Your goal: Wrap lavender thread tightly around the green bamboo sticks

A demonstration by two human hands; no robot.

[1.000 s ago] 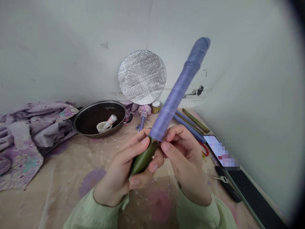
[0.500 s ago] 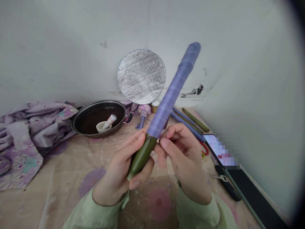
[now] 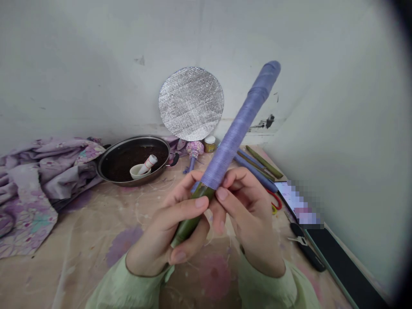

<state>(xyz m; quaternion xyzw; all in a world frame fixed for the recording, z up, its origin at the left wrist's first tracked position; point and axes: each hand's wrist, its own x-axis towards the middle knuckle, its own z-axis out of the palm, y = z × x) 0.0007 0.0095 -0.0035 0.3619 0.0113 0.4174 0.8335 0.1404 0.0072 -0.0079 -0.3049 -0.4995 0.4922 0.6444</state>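
A dark green stick [image 3: 186,228] is held slanting up to the right, most of its length closely wound with purple thread [image 3: 234,136]. My left hand [image 3: 161,227] is wrapped around the bare green lower end, thumb lying across it just below the winding. At the winding's lower edge, my right hand [image 3: 254,219] has thumb and index finger pinched together on the purple thread, with its other fingers curled behind. The strand between those fingertips is barely visible.
A dark pan [image 3: 111,171] holds a white bowl [image 3: 135,171] with a small roll. Behind stands a silver disc [image 3: 191,103]. Green and purple sticks [image 3: 257,171], red-handled scissors [image 3: 276,201], a phone [image 3: 298,201] and a black-handled tool [image 3: 310,251] lie right; floral cloth [image 3: 38,184] lies left.
The stick's wrapped tip has swung slightly right and down. My left thumb has moved across the front of the green part, and my right hand stays pinched at the winding's edge.
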